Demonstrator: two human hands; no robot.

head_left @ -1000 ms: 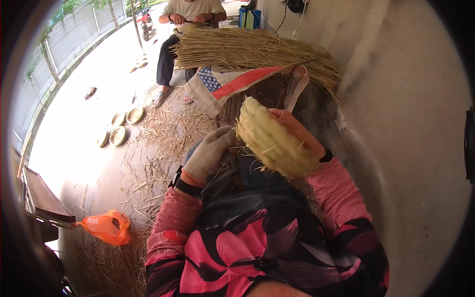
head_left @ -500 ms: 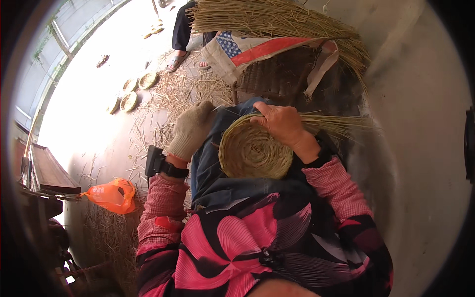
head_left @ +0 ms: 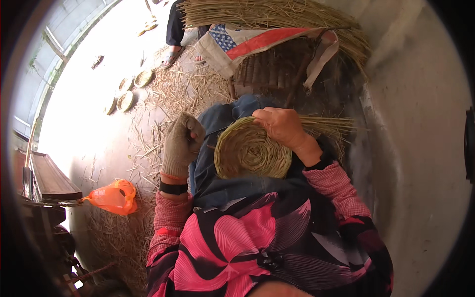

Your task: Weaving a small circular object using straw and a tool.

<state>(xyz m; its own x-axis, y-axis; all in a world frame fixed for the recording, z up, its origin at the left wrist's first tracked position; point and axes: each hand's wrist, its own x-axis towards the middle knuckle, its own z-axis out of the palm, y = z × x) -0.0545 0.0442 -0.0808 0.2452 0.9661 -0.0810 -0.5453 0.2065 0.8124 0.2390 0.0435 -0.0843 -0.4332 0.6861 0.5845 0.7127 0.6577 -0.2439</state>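
Observation:
A round woven straw basket [head_left: 253, 153] rests on my lap, tilted so that its coiled inside faces up. My right hand [head_left: 283, 127] is closed on the basket's far right rim, thumb and fingers pinching the edge. Loose straw ends [head_left: 329, 124] stick out to the right from beneath that hand. Left of the basket and apart from it, my left hand [head_left: 182, 139], in a beige knitted glove with bare fingertips, is curled closed. What it holds, if anything, I cannot make out.
Ahead, a large straw bundle [head_left: 277, 14] lies over a printed sack [head_left: 232, 44] on a bamboo chair [head_left: 267, 69]. Finished-looking baskets [head_left: 125, 101] sit on the floor at far left. An orange plastic bag [head_left: 115, 197] lies left. A person's sandalled foot [head_left: 171, 57] shows behind.
My left hand has turned, so its curled fingers now show, and come slightly nearer me. The right hand keeps its hold on the basket rim, and the basket has shifted slightly left.

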